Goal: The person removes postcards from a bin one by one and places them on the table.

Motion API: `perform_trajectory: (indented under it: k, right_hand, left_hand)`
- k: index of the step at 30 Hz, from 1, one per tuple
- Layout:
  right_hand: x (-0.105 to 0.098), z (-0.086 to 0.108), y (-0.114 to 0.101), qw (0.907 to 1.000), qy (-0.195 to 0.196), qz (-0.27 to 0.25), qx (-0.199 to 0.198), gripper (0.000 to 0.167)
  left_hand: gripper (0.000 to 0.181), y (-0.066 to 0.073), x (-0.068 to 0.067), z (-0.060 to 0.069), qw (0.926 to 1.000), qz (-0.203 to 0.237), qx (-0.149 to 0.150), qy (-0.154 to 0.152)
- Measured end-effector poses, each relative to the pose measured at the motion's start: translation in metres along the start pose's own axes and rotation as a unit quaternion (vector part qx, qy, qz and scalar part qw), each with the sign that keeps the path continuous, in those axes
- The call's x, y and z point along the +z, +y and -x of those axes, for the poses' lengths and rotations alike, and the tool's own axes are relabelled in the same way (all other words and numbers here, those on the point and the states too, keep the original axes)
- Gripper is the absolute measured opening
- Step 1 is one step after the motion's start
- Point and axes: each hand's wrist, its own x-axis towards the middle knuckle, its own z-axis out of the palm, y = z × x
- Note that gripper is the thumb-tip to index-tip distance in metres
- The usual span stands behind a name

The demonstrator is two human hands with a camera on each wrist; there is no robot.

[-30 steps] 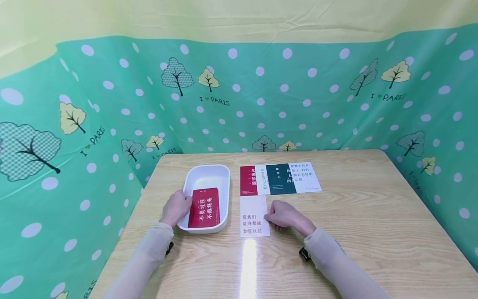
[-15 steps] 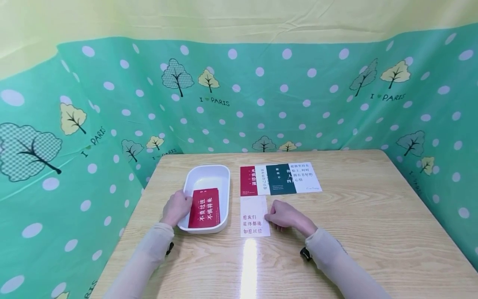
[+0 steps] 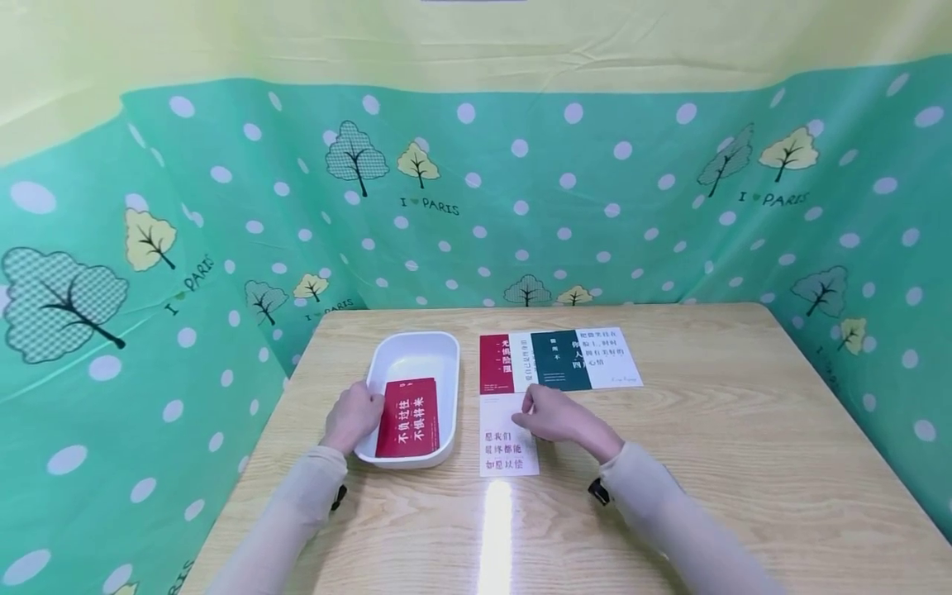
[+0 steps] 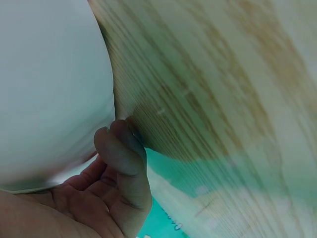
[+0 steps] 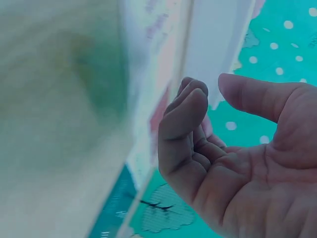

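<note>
In the head view, my left hand (image 3: 355, 416) grips the near left side of a white plastic tub (image 3: 412, 340). Curled fingers meet the tub wall (image 4: 54, 89) in the left wrist view. Inside the tub lies a stack of red cards (image 3: 407, 417) with white lettering. My right hand (image 3: 556, 413) is over the right part of a white card (image 3: 508, 454) with red characters, flat on the table. In the right wrist view a gap shows between thumb (image 5: 252, 95) and bent fingers, with nothing between them.
Behind the white card lies an overlapping row: a red card (image 3: 495, 376), a pale one (image 3: 523, 364), a dark green one (image 3: 558, 359) and a white-blue one (image 3: 616, 364). The wooden table (image 3: 729, 413) ends at a green dotted curtain (image 3: 521, 173).
My right hand has come off the white card's right edge and shifted up and left over the card. The left hand stays on the tub.
</note>
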Motion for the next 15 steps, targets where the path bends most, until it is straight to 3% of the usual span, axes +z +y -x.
perform_trajectory:
  k: [5,11,15]
  right_hand:
    - [-0.009,-0.008,-0.028,0.9996,-0.005,0.020,-0.022,0.024]
    - [-0.018,-0.026,-0.061,0.9957,-0.009,0.049,-0.078,0.033]
    - [-0.018,-0.037,-0.074,0.9939,-0.028,0.029,-0.103,0.044]
  left_hand:
    - [0.044,0.000,0.000,0.001,1.0000,0.004,0.000,-0.002]
    - [0.041,0.001,-0.001,0.000,1.0000,0.005,0.000,-0.003]
    - [0.040,0.001,-0.001,0.001,0.9999,0.008,-0.008,-0.004]
